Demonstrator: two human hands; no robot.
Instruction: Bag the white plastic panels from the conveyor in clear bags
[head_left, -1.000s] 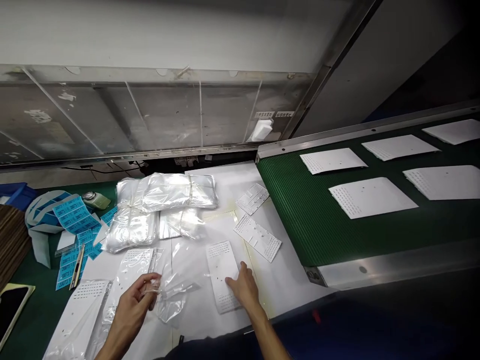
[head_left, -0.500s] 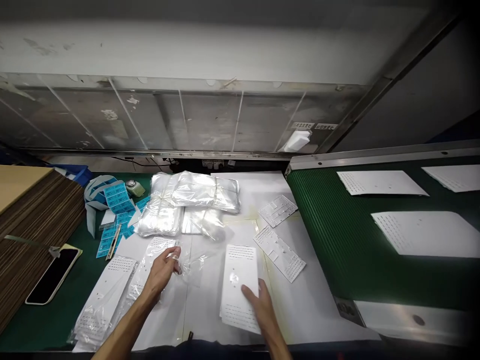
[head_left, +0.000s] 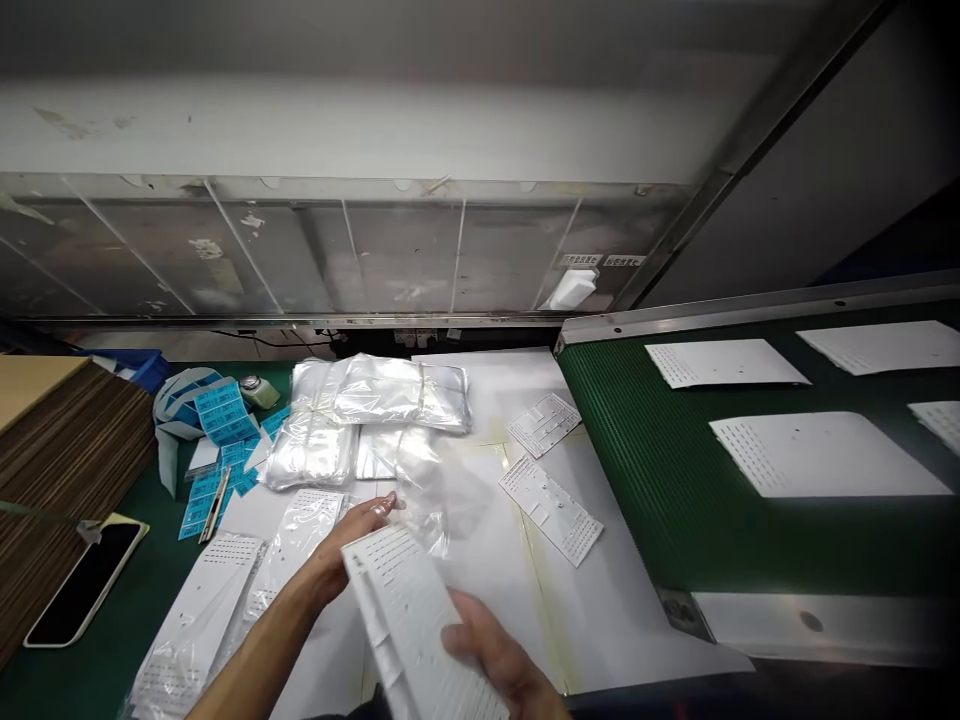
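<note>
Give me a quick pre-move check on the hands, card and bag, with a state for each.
1. Right hand on white punched card: ok, card lifted off the work surface.
2. Left hand on clear plastic bag: ok, pinched in the fingers.
3. Bag mouth open: cannot tell, the film is too clear.
4. Bundled clear bags: ok, lying just beyond the hands.
5. Loose punched card: ok, lying flat to the right, away from both hands.

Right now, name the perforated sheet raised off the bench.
The white perforated sheet in the right hand; it alone is lifted, the others lie flat on the bench or conveyor belt.
</note>
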